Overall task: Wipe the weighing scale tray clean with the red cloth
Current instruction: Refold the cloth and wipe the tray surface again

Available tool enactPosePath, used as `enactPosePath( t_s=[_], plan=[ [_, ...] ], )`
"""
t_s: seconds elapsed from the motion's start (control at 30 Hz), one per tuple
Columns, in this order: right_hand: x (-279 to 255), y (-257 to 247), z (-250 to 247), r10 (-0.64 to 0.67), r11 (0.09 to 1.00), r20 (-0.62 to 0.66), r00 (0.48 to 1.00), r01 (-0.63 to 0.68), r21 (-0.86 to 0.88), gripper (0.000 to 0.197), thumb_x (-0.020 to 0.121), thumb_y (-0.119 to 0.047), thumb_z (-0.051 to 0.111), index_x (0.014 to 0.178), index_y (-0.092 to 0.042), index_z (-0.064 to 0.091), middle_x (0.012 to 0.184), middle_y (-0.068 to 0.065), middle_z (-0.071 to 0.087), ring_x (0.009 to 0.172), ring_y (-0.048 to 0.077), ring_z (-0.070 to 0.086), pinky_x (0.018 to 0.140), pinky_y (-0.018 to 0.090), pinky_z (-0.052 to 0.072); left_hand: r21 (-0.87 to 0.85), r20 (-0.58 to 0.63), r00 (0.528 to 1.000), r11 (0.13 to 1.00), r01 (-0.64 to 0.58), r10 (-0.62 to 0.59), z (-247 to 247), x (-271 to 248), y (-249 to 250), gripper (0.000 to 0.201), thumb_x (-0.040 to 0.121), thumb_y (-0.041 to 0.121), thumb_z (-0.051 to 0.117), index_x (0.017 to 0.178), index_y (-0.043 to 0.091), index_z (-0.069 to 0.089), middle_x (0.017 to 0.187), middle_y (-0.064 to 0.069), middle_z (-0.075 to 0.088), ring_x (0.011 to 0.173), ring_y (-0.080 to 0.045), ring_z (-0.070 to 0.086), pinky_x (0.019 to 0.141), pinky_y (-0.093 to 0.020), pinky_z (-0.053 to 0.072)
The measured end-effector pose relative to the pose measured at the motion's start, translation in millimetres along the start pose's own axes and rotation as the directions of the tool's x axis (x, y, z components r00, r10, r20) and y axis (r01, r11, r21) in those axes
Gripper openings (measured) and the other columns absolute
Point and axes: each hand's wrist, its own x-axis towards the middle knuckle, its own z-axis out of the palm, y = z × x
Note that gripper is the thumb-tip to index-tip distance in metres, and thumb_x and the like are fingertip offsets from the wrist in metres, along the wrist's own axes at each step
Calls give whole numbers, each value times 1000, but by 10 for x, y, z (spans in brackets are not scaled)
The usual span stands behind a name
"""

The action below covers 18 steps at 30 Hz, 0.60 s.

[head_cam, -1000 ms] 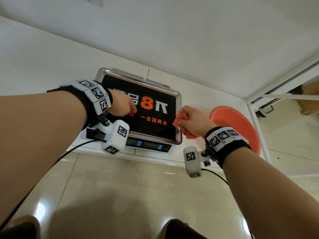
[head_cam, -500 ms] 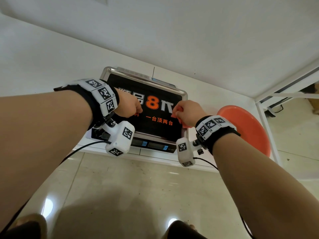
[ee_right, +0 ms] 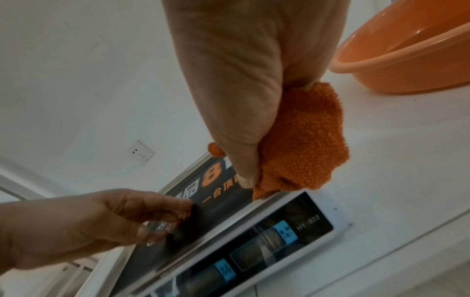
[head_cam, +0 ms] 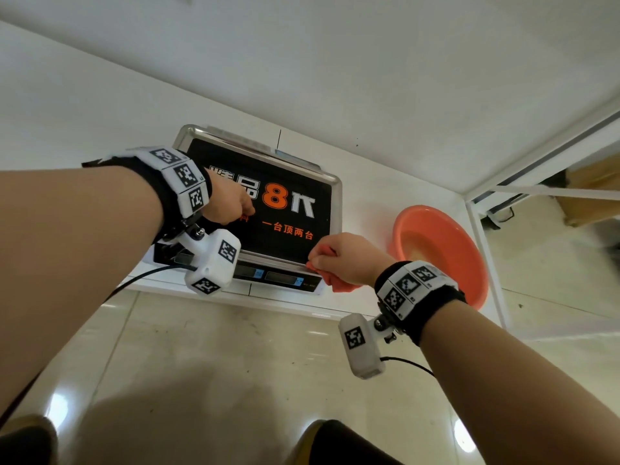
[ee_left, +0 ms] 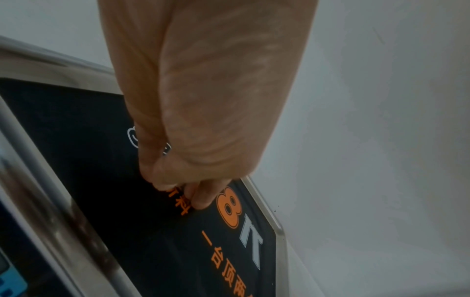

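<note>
The weighing scale tray is a steel tray with a black printed sheet, standing on a white counter. My left hand rests on its left part with curled fingers, the fingertips pressing on the black sheet and holding nothing. My right hand grips the bunched red cloth and holds it against the tray's near right corner. In the right wrist view the cloth touches the tray's steel front rim, with the left hand beside it.
The scale's display panel faces me under the tray's front edge. An orange basin stands on the counter right of the scale, close to my right wrist. A white wall runs behind, and a white frame stands at the far right.
My right hand has drawn the red cloth from the tray's right side back to its near right corner. The left hand has stayed on the tray.
</note>
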Motion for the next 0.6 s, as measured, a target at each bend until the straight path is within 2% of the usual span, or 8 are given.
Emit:
enactPosePath(
  t_s=[0.1,0.23,0.3,0.4,0.6],
  plan=[
    [-1,82,87,-89,990,-17,996,87,-108,11,98,-27,57,104,-21,65,83,1,69,63,11,67,55,18,57,-2,2,1000,1000,0,0,-4,19,0,46,99,11,39,145,10,38,146,-14,40,128,-29,45,103,-32,38],
    [55,145,245,-207,946,-77,975,180,-272,7,95,-22,61,101,-22,57,104,-1,53,81,18,64,69,28,60,-8,-2,1000,1000,9,-9,-8,46,-12,47,98,11,40,145,10,39,148,-13,40,130,-29,44,104,-32,37],
    [83,137,293,-241,920,-92,966,197,-338,11,93,-16,61,96,-22,52,104,0,50,86,21,57,74,30,54,-17,-1,1000,1000,10,-10,-3,55,-16,47,98,11,40,144,10,39,148,-13,39,129,-29,45,103,-33,37],
    [111,110,328,-272,892,-117,955,204,-404,16,93,-13,58,90,-23,46,100,1,51,84,19,51,76,26,45,-16,-3,1000,1000,11,-11,3,58,-23,47,98,12,40,145,11,39,148,-13,39,127,-29,46,102,-33,38],
    [119,59,350,-276,877,-116,954,200,-436,22,94,-7,57,88,-23,42,93,1,50,79,19,50,73,26,41,3,-11,1000,1000,19,-19,15,52,-18,47,99,13,39,145,11,38,145,-15,41,126,-31,46,102,-34,39]
  ],
)
